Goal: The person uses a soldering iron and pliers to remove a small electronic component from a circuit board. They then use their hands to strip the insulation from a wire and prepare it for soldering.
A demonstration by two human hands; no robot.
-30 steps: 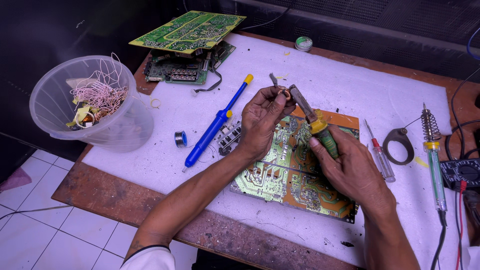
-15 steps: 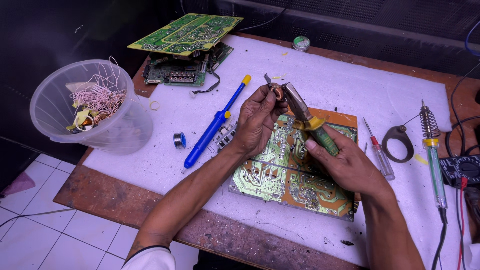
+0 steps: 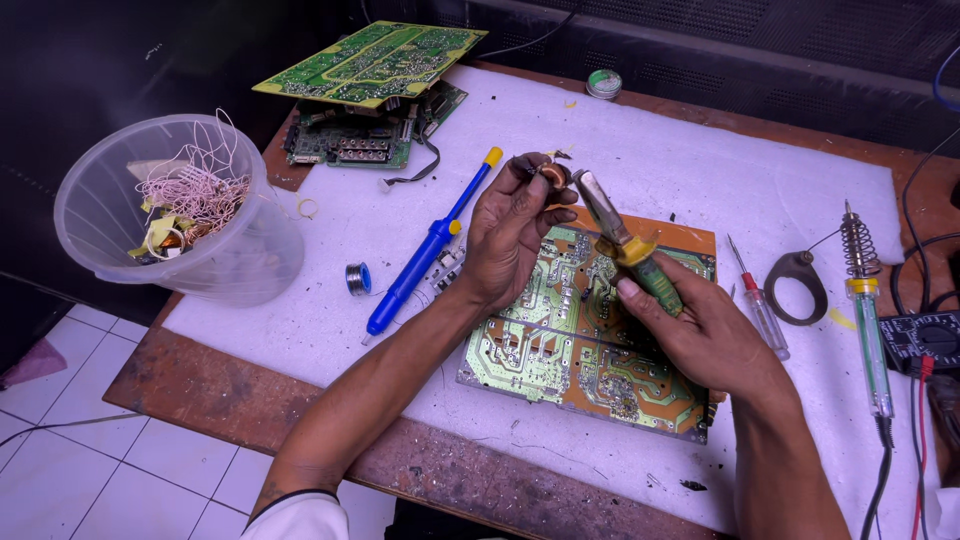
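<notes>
The left hand (image 3: 515,235) is closed around a small coil (image 3: 549,175) with copper-coloured winding and holds it up above the circuit board (image 3: 560,350). The right hand (image 3: 700,330) is wrapped around the green and yellow handles of the pliers (image 3: 610,225), and the tips of the pliers reach the coil. If the tips already pinch a wire I cannot tell, the spot is too small.

The board lies with its solder side up on the white mat of the tabletop (image 3: 700,170), under both hands. To the left of it are a blue desoldering pump (image 3: 430,245) and a little solder spool (image 3: 357,278). A soldering iron (image 3: 868,320) rests at the right, away from the hands, beside a small screwdriver (image 3: 757,300).

I judge that the work is in the middle. The coil is already off the board, but it keeps its winding. The clear bucket (image 3: 180,225) at the left holds a tangle of thin wire and some scraps, so some pieces seem finished. Two more boards (image 3: 375,70) are stacked at the back; whether they are already worked on, I cannot say.
</notes>
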